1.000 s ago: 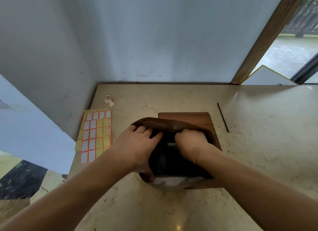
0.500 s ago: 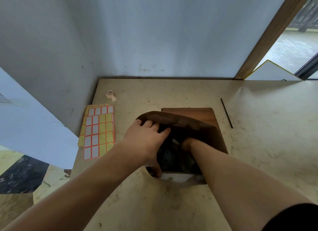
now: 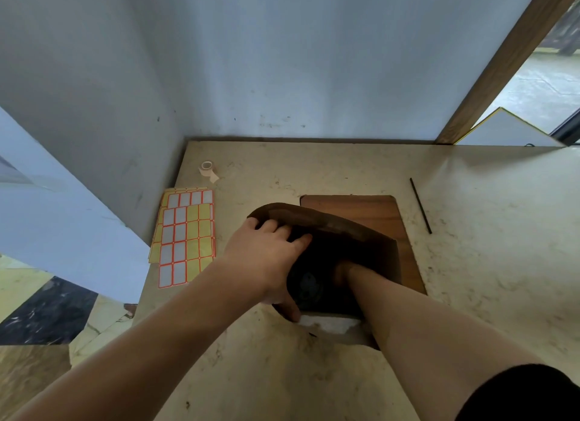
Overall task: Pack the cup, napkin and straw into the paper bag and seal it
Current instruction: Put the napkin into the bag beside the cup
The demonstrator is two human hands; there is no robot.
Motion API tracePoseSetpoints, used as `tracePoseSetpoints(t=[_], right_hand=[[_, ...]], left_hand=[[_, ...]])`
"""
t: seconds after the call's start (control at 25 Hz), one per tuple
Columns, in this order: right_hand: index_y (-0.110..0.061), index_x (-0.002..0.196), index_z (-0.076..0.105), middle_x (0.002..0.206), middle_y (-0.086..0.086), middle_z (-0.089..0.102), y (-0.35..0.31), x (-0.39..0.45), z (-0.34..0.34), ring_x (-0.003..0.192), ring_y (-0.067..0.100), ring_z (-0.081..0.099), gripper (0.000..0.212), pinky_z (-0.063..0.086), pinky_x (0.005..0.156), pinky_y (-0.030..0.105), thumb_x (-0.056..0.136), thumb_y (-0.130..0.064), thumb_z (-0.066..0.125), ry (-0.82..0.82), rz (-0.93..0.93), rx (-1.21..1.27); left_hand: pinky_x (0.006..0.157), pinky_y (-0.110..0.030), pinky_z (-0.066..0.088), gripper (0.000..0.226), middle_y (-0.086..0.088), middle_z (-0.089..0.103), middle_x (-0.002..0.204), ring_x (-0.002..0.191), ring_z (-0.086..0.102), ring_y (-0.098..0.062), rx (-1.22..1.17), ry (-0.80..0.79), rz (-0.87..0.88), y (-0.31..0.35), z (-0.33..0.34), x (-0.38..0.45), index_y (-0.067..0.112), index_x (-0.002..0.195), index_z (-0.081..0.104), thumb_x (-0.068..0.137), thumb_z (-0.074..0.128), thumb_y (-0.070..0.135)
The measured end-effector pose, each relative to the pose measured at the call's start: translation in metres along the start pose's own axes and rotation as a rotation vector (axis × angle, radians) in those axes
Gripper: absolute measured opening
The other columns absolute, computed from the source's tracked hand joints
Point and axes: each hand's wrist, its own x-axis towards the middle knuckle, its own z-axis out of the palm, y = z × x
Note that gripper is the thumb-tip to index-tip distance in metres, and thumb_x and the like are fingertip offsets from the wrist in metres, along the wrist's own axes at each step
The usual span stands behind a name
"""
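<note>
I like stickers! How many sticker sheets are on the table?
2 that I can see: one sticker sheet on top, another sticker sheet peeking out behind it, both left of the paper bag. More may hide underneath.

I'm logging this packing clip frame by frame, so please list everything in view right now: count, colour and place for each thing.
paper bag: one, brown, mid-table, mouth open.
straw: one, black, flat on the table right of the bag.
napkin: one white piece, at the bag's near edge.
wooden board: one, brown, under the bag.
label sheets: a stack, yellow and white with orange borders, left of the bag.
tape roll: one, pale, far left by the wall.
table: one, beige.
left hand: grips the bag's rim.
right hand: inside the bag, mostly hidden.
</note>
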Motion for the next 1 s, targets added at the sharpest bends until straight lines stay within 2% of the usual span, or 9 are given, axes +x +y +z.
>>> tracePoseSetpoints(t=[0.2, 0.36, 0.48, 0.56, 0.64, 0.72, 0.8, 0.88, 1.0], right_hand=[[-0.004, 0.143, 0.039, 0.149, 0.019, 0.039, -0.007, -0.024, -0.018, 0.136, 0.031, 0.037, 0.043, 0.029, 0.109, 0.035, 0.101, -0.014, 0.043, -0.017, -0.088, -0.169], [-0.004, 0.133, 0.051, 0.136, 0.019, 0.051, -0.026, -0.063, -0.036, 0.127, 0.030, 0.047, 0.036, 0.038, 0.103, 0.033, 0.098, -0.010, 0.043, 0.062, -0.235, -0.175], [-0.002, 0.114, 0.064, 0.109, 0.015, 0.064, -0.039, -0.102, -0.057, 0.107, 0.030, 0.060, 0.028, 0.047, 0.084, 0.032, 0.094, -0.007, 0.046, 0.202, -0.358, -0.143], [-0.004, 0.107, 0.069, 0.097, 0.013, 0.068, -0.037, -0.128, -0.076, 0.090, 0.025, 0.064, 0.027, 0.053, 0.076, 0.032, 0.090, -0.006, 0.049, 0.279, -0.438, -0.081], [-0.010, 0.110, 0.071, 0.098, 0.009, 0.073, -0.025, -0.149, -0.090, 0.086, 0.018, 0.065, 0.028, 0.056, 0.081, 0.031, 0.088, -0.008, 0.054, 0.381, -0.540, 0.017], [-0.020, 0.115, 0.070, 0.099, -0.003, 0.073, -0.006, -0.161, -0.095, 0.087, 0.006, 0.066, 0.029, 0.054, 0.086, 0.025, 0.088, -0.015, 0.061, 0.526, -0.671, 0.082], [-0.026, 0.111, 0.071, 0.097, -0.012, 0.072, 0.015, -0.162, -0.093, 0.083, 0.000, 0.064, 0.022, 0.053, 0.086, 0.023, 0.090, -0.024, 0.064, 0.662, -0.748, 0.109], [-0.026, 0.105, 0.072, 0.090, -0.016, 0.070, 0.037, -0.150, -0.090, 0.078, -0.003, 0.064, 0.017, 0.054, 0.083, 0.022, 0.090, -0.027, 0.065, 0.805, -0.742, 0.175], [-0.024, 0.100, 0.074, 0.084, -0.016, 0.069, 0.060, -0.122, -0.090, 0.072, -0.005, 0.062, 0.013, 0.048, 0.074, 0.011, 0.089, -0.026, 0.067, 0.998, -0.657, 0.303]], left_hand=[[0.112, -0.045, 0.018, 0.122, 0.002, 0.031, 0.153, 0.139, 0.024, -0.025, 0.016, -0.030, 0.005, -0.001, -0.002, 0.002, 0.038, 0.149, 0.011, 0.049, 0.065, 0.084], [0.113, -0.045, 0.016, 0.124, 0.004, 0.031, 0.153, 0.140, 0.023, -0.025, 0.016, -0.080, 0.002, 0.001, -0.006, 0.004, 0.040, 0.148, 0.010, 0.046, 0.066, 0.083], [0.113, -0.047, 0.016, 0.123, 0.005, 0.034, 0.152, 0.139, 0.025, -0.025, 0.006, -0.102, 0.004, 0.001, -0.008, 0.007, 0.042, 0.148, 0.011, 0.046, 0.067, 0.083], [0.114, -0.047, 0.015, 0.121, 0.005, 0.033, 0.152, 0.139, 0.025, -0.025, -0.005, -0.094, 0.014, 0.001, -0.009, 0.009, 0.042, 0.148, 0.009, 0.048, 0.065, 0.083], [0.114, -0.047, 0.015, 0.119, 0.006, 0.029, 0.155, 0.141, 0.022, -0.024, -0.029, -0.062, 0.021, 0.001, -0.010, 0.009, 0.042, 0.148, 0.005, 0.053, 0.061, 0.083], [0.114, -0.046, 0.015, 0.116, 0.007, 0.025, 0.156, 0.143, 0.018, -0.023, -0.065, -0.001, 0.021, 0.003, -0.009, 0.009, 0.041, 0.149, 0.003, 0.056, 0.058, 0.084], [0.115, -0.045, 0.012, 0.114, 0.008, 0.022, 0.157, 0.143, 0.016, -0.021, -0.106, 0.046, 0.019, 0.003, -0.009, 0.007, 0.041, 0.149, 0.001, 0.059, 0.058, 0.082], [0.115, -0.044, 0.010, 0.112, 0.008, 0.021, 0.158, 0.143, 0.014, -0.020, -0.137, 0.076, 0.012, 0.003, -0.009, 0.006, 0.041, 0.149, 0.000, 0.062, 0.059, 0.080], [0.116, -0.042, 0.005, 0.113, 0.008, 0.016, 0.159, 0.144, 0.008, -0.019, -0.175, 0.091, 0.009, 0.002, -0.010, 0.007, 0.043, 0.148, -0.004, 0.063, 0.061, 0.078]])
